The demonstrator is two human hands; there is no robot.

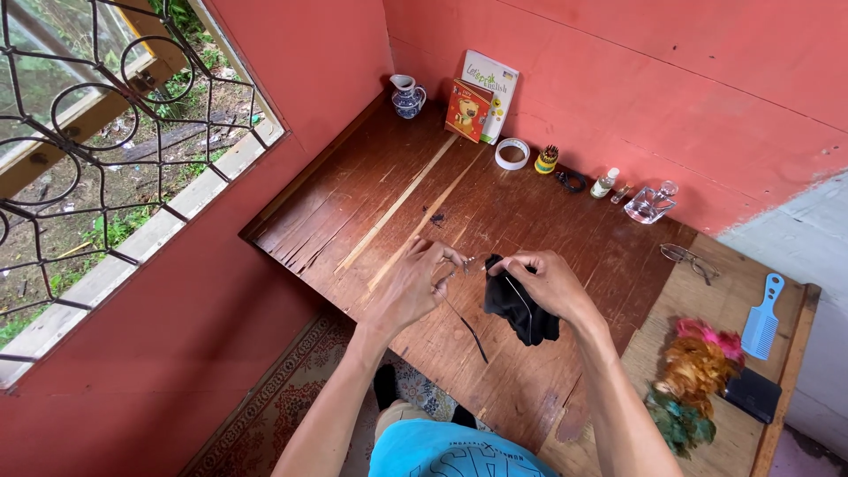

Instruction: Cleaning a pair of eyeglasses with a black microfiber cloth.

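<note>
1. Over by the left wall, an iron-grilled window point(97, 132) lets daylight fall across the worn brown wooden counter point(371, 203).
2. At the counter's far edge stand a small blue-and-white ceramic jug point(406, 95), two thin picture books point(480, 95) leaning on the red wall, a white roll of tape point(511, 153) and a little cup of coloured pencils point(548, 159).
3. Above the middle of the counter, the left hand point(413, 287) has its fingers pressed together, pinching what looks like a small metal needle or pin point(465, 261); it is too small to be sure. A dark thread point(468, 329) trails down from it towards the counter.
4. Just beside it, the right hand point(549, 281) pinches the top edge of a crumpled black cloth point(519, 309), which hangs from the fingers, held up above the counter.
5. To my eye, this goes best with the cloth edge held taut and the hands close together, so the thread does not snag.
6. Further right lie wire-framed spectacles point(691, 261), a multicoloured feather duster point(693, 380) and a light blue plastic comb point(763, 315).
</note>
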